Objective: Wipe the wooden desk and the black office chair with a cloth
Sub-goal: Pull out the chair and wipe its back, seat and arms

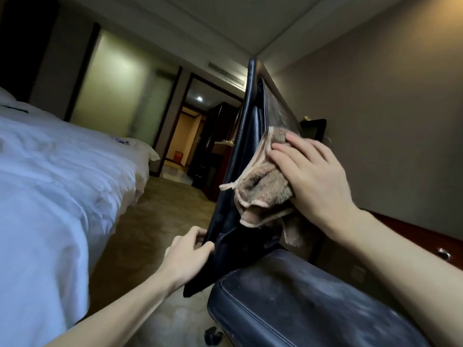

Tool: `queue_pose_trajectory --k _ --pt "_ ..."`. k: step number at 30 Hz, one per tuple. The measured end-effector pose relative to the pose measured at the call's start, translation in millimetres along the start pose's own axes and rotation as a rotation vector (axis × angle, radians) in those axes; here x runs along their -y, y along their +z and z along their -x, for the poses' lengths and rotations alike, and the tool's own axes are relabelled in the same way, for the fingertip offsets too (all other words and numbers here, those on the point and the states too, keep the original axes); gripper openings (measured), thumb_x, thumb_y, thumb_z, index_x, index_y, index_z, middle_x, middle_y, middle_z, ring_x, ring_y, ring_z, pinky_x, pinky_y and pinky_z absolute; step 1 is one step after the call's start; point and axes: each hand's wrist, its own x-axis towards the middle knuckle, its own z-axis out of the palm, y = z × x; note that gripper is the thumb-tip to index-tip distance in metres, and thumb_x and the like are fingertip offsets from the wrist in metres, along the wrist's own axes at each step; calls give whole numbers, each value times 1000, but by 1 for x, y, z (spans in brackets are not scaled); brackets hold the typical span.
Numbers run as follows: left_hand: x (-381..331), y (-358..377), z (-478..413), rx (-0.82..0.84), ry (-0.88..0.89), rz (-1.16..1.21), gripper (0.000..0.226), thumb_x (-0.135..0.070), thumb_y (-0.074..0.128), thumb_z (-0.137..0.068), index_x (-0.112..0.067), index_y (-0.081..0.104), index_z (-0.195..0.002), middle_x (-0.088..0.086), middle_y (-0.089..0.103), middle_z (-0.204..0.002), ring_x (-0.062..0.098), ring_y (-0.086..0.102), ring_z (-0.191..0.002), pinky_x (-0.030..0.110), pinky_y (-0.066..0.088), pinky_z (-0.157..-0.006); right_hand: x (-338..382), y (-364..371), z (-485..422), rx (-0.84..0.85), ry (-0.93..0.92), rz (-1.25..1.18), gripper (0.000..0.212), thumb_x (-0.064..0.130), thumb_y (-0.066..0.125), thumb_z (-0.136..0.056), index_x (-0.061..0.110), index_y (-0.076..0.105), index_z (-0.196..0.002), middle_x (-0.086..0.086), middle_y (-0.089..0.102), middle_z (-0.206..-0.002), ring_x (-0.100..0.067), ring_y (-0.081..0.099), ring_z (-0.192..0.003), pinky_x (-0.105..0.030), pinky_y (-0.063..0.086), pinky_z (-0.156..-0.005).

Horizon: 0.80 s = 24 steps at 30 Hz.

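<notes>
Bed [50,184]: white bedding, well to the left of the left hand, not part of the job.

Black office chair [253,246]: sits between the two forearms. Its backrest [240,151] stands edge-on between the hands. Its seat [300,296] lies below the right hand and shows a pale, dusty-looking film, so it probably has yet to be wiped.

Tabletop [413,229]: a reddish wood edge shows just behind the right forearm, with a drawer pull [444,254] under it. Whether it has been wiped cannot be told.

Cloth [265,186]: brown towelling, bunched, trapped between the right hand and the backrest face. A loose corner hangs below the palm.

Right hand [318,176]: fingers laid out flat over the cloth, pressing it to the backrest rather than clutching it. The thumb is hidden. A flat palm spreads the pressure for a wiping stroke.

Left hand [188,251]: fingers curled round the lower near edge of the backrest, gripping it. Judged purpose: brace the chair so that it does not swivel or roll away under the right hand's push.

Step in hand: the backrest wipe.
</notes>
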Motion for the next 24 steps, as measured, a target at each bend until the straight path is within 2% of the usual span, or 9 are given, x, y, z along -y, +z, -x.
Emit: queue_pose_trajectory --k 2,3,6,8,12,15,18,22,24 --pt "3 -6 1 37 57 28 12 -32 56 -89 -39 65 -93 -9 74 -93 6 68 -88 32 55 -89 -9 -1 -24 55 -77 -15 40 10 46 -97 5 66 -131 -12 65 -138 -34 55 -136 -45 44 -111" --pt "4 -10 2 51 80 22 17 -26 55 -93 -39 66 -90 -10 75 -92 7 69 -87 29 53 -85 -14 -4 -35 85 -121 -15 43 12 45 -92 4 67 -129 -13 65 -137 -34 56 -135 -45 44 -108" --pt "4 -19 2 71 125 12 26 -22 48 -97 -33 69 -86 -8 76 -91 14 69 -91 33 51 -91 -28 -15 -55 90 -168 33 44 16 40 -91 7 68 -124 -11 67 -134 -33 58 -130 -44 44 -102" --pt "-1 -21 0 85 144 27 32 -22 47 -99 -29 69 -76 -9 76 -84 12 69 -87 38 50 -93 -34 -23 -62 80 -152 34 40 17 45 -92 10 67 -125 -9 66 -135 -32 58 -130 -45 45 -100" --pt "-20 -14 7 82 181 7 40 -37 50 -101 -30 60 -62 -14 66 -67 0 56 -65 35 46 -82 -35 -36 -67 155 -127 10 43 15 64 -84 12 67 -127 -6 66 -135 -31 55 -132 -45 41 -103" --pt "-33 -8 23 98 228 -18 45 -56 35 -98 -20 49 -74 -13 58 -65 1 50 -62 34 41 -74 -29 -44 -62 264 -80 -64 52 17 71 -75 13 67 -126 -4 67 -133 -30 54 -132 -44 41 -101" --pt "-41 -6 44 127 251 -69 50 -61 25 -86 -13 40 -85 -8 54 -69 7 47 -66 37 39 -72 -21 -53 -47 322 -1 -167 54 16 73 -69 12 65 -122 -2 68 -126 -28 51 -131 -42 44 -96" --pt "-52 -8 61 139 293 -191 29 -47 28 -88 -22 41 -80 5 62 -80 23 56 -83 48 46 -82 -9 -65 -23 280 70 -296 52 14 75 -66 12 64 -117 -3 66 -118 -24 48 -131 -39 41 -98" --pt "-56 -6 69 146 311 -226 24 -43 27 -86 -25 42 -81 7 61 -82 25 55 -85 49 47 -83 -7 -72 -9 242 72 -327 55 14 76 -62 11 66 -116 -7 66 -118 -25 50 -127 -35 39 -98"
